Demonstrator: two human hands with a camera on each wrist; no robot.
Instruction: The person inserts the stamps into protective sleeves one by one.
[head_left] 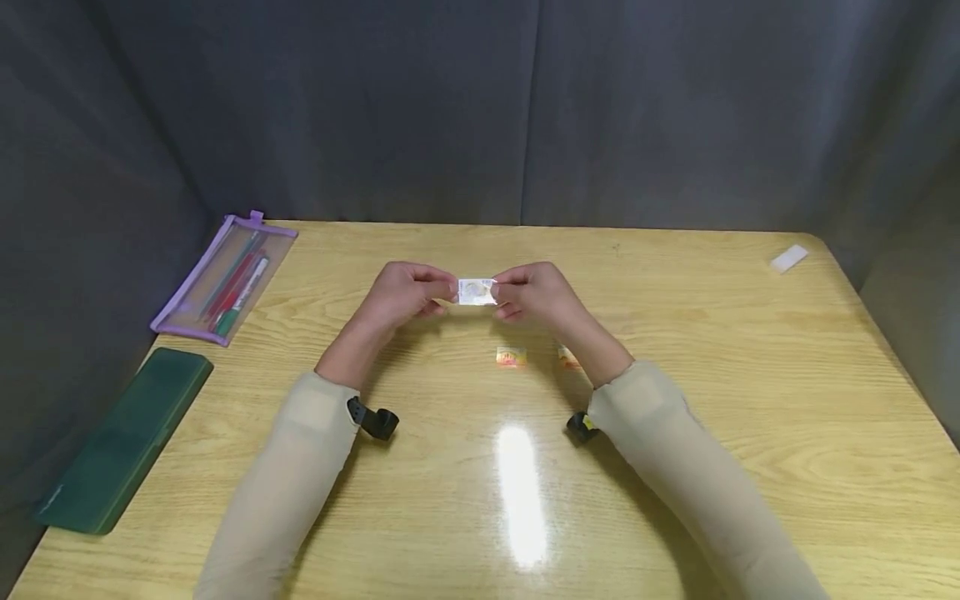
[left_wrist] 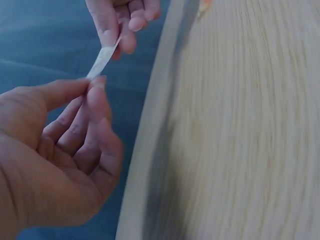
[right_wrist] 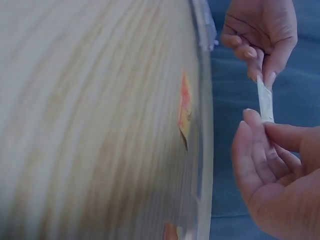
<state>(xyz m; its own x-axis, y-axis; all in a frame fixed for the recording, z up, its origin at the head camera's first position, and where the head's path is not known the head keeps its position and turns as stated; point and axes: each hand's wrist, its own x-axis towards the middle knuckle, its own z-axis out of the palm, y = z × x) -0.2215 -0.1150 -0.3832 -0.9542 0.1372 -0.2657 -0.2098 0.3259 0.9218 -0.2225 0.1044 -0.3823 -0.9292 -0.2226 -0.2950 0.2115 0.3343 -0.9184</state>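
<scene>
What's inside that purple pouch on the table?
Through the see-through side of the purple pouch I see a white and green marker and something long and red. Anything underneath them is covered, so I can't tell.

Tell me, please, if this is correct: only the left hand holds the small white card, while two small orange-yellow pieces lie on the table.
Not quite: the right hand holds the small white card too, at the end opposite the left hand, as the head view shows. Two small orange-yellow pieces do lie on the table.
</scene>
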